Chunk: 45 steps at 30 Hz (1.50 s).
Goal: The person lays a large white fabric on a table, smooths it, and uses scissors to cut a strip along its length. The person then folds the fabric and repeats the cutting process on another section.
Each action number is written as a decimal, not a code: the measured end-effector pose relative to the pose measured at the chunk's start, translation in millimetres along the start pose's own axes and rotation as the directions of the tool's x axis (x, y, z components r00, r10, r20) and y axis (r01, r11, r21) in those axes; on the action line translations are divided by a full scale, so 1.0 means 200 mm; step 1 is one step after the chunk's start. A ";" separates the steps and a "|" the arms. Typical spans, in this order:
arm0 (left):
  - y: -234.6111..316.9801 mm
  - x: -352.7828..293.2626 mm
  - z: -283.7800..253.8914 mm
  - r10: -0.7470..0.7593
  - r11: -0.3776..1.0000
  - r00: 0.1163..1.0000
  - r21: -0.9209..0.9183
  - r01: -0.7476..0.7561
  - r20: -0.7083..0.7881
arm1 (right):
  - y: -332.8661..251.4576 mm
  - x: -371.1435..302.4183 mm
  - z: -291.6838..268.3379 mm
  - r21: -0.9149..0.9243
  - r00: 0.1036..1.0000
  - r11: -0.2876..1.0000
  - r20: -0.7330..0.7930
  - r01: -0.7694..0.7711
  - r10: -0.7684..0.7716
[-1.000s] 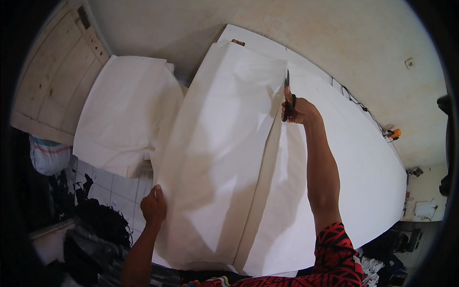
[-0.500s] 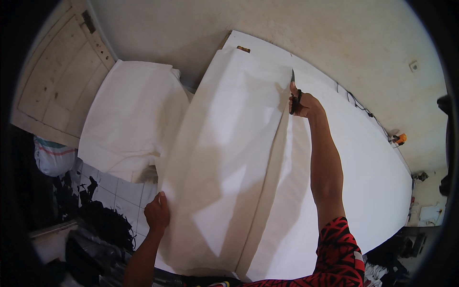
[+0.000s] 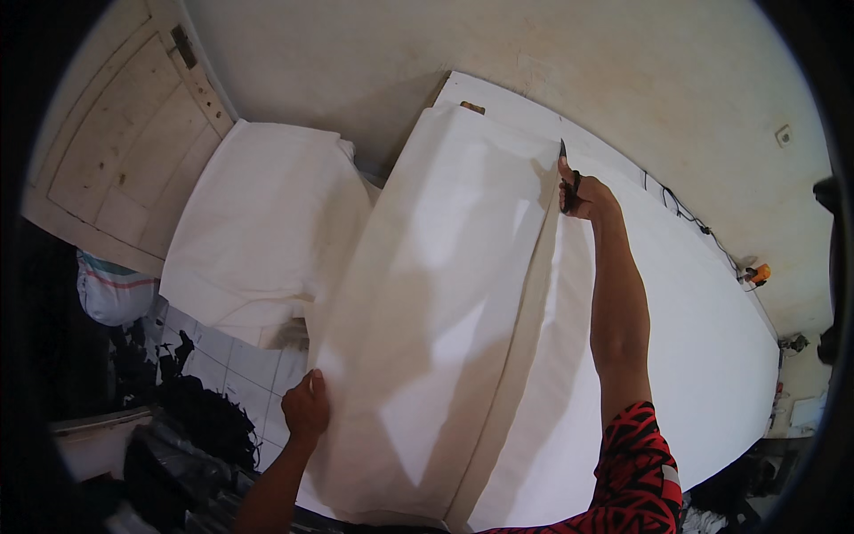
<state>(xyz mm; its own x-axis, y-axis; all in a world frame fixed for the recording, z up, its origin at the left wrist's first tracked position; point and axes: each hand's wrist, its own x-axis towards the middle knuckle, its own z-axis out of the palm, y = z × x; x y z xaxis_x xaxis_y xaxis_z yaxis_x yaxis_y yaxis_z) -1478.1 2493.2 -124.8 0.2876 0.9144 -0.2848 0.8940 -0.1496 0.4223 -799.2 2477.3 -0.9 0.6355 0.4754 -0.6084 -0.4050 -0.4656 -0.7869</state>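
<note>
A wide sheet of white fabric [image 3: 427, 294] lies over the table and hangs past its left side. A long cut runs up through it, with the edges parted and the strip on the right slightly folded back. My right hand [image 3: 587, 198] is closed round black-handled scissors [image 3: 570, 192], near the far end of the sheet. Their dark blade points away from me at the top of the cut; the lower blade is hidden. At the near left, my left hand [image 3: 306, 407] has its fingers curled on the fabric's left edge; part of the grip is hidden.
The white tabletop [image 3: 689, 329] stretches right along the wall. More white cloth [image 3: 258, 214] is draped at the left by a wooden door [image 3: 124, 142]. A white sack [image 3: 116, 289] and dark scraps [image 3: 200, 409] lie below. A black cable [image 3: 685, 212] runs along the table's far edge.
The whole view has shifted slightly, so everything sits a little lower and further right. Both hands keep nearly the same places on the fabric, and the scissors stay at the cut.
</note>
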 end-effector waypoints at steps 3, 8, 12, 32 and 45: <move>0.00 0.00 -0.01 -0.012 1.000 1.000 0.015 0.012 0.005 | 0.00 0.02 0.00 -0.016 0.999 0.999 0.002 -0.044 0.044; -0.01 -0.02 0.00 0.011 1.000 1.000 0.018 -0.011 -0.022 | -0.03 0.01 0.01 -0.001 0.998 0.998 -0.009 0.068 -0.068; -0.03 -0.02 0.01 0.042 0.995 0.997 -0.086 -0.047 -0.064 | 0.09 -0.23 -0.02 -0.330 0.953 0.900 0.000 0.286 -0.303; 0.41 -0.98 0.28 0.732 0.681 0.674 -0.054 -0.731 0.100 | 2.23 -3.05 0.16 -0.753 0.819 0.612 -0.497 -0.244 -0.286; 0.36 -0.65 -0.73 0.425 0.588 0.885 -0.684 -0.431 -0.192 | 1.73 -1.82 1.98 -0.641 0.725 0.768 -0.532 -0.006 -0.438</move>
<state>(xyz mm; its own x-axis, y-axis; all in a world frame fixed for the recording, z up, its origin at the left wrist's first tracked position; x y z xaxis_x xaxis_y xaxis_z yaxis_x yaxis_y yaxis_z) -1500.7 2418.4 68.5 0.5683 0.8176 0.0927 0.1670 -0.2249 0.9600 -1431.1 2438.0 -93.3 0.9876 0.1515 -0.0409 0.1066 -0.8388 -0.5340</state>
